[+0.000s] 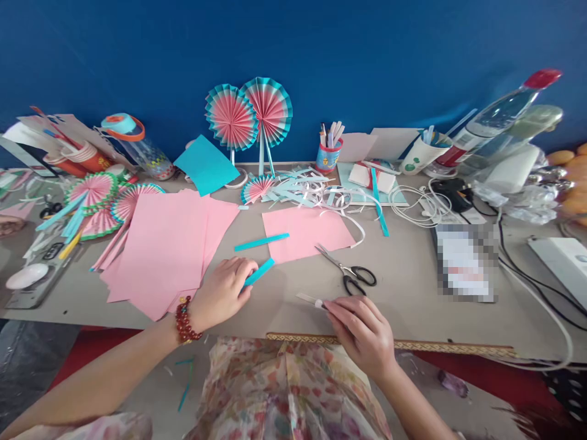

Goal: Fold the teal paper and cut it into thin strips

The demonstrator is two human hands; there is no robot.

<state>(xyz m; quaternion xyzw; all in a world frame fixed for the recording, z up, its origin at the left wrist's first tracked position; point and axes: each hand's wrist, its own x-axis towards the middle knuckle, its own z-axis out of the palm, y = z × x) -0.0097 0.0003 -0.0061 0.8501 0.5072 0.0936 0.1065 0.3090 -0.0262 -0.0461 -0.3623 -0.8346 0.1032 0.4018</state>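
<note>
My left hand [222, 293], with a red bead bracelet at the wrist, pinches a folded blue paper strip [260, 272] over the grey table. My right hand [364, 330] is closed on a small slim thing with a white collar [320, 304] and a thin pale tip pointing left; its kind is unclear and the fingers hide the rest. A second blue strip [252, 243] lies partly on a pink paper sheet [312, 232]. Scissors with black handles [351, 272] lie between that sheet and my right hand.
Pink sheets [165, 244] lie stacked at left, near several folded paper fans [94, 192]. Two round fans [268, 113] lean on the blue wall. Paper scraps [302, 186], a pen cup [328, 156], cables [419, 205] and a bottle [495, 122] line the back. Another person's hand [11, 225] shows far left.
</note>
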